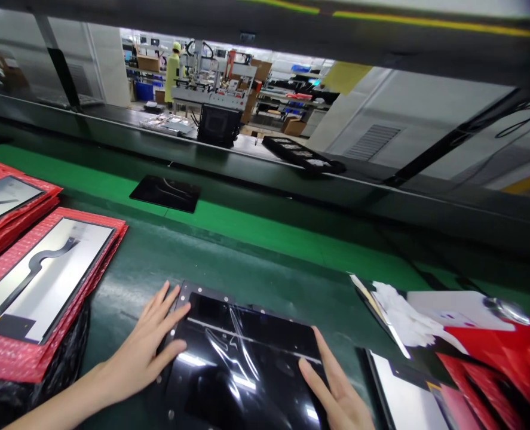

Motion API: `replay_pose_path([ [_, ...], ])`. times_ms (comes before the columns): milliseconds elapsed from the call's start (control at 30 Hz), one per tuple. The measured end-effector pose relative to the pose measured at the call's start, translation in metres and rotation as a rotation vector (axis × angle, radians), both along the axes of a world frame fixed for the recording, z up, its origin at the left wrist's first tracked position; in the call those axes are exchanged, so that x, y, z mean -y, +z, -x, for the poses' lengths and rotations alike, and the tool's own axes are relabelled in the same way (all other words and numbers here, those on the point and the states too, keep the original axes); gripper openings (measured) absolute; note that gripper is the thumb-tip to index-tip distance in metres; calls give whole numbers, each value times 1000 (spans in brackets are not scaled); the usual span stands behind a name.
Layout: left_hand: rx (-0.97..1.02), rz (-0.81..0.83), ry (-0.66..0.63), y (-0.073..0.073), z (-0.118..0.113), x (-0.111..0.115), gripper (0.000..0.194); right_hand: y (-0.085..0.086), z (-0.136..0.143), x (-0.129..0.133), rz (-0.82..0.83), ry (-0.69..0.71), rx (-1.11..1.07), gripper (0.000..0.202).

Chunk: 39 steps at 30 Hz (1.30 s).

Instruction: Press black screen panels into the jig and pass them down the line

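Centrally, black panel (242, 364) flat on green surface (256, 263), clear film wrinkled across top. Left hand (150, 343) spread, palm down on left edge; right hand (336, 391) spread, fingers flat on right edge; neither grip pinching anything. Best kept level, pressure even at both edges, fingertips off glossy middle. Red-wrapped stack (45, 280) at left; second panel (166, 193) on belt beyond.

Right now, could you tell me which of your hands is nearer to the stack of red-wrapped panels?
Left. The left hand rests on the black panel's left edge, beside the stack of red-wrapped panels; the right hand lies on its far side.
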<state>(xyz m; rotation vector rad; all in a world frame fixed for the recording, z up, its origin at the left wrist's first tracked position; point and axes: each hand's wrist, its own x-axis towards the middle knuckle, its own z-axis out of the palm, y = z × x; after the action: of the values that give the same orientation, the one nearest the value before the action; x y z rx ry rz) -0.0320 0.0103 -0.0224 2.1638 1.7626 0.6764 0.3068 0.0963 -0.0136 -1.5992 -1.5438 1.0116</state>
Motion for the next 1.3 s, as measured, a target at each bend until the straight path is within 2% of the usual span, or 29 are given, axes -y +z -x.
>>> replay_pose_path([
  [100, 65, 52, 37, 3, -1, 3, 59, 3, 5, 2, 103, -21, -27, 84],
  [267, -2, 114, -50, 8, -2, 5, 55, 10, 12, 6, 121, -70, -38, 90],
  [467, -103, 70, -154, 8, 1, 7, 61, 9, 13, 10, 110, -98, -61, 93],
  [667, -176, 105, -210, 13, 3, 6, 81, 14, 19, 12, 101, -118, -68, 88],
  [800, -322, 74, -187, 12, 1, 5, 83, 12, 19, 13, 116, -110, -140, 81],
  [867, -401, 45, -168, 8, 0, 4, 81, 8, 13, 11, 40, -65, -99, 72],
  [1000, -508, -66, -147, -6, -1, 1, 84, 5, -9, 3, -254, 119, 249, 42],
  [1067, -548, -125, -137, -15, 1, 2, 86, 8, -21, -1, -323, 219, 363, 36],
  [1200, -547, -238, -165, -36, 11, 3, 79, 12, -36, -10, -352, 264, 518, 32],
  [1300, -439, -303, -95, -52, 14, 1, 73, 11, -39, -19, -396, 296, 601, 42],
])
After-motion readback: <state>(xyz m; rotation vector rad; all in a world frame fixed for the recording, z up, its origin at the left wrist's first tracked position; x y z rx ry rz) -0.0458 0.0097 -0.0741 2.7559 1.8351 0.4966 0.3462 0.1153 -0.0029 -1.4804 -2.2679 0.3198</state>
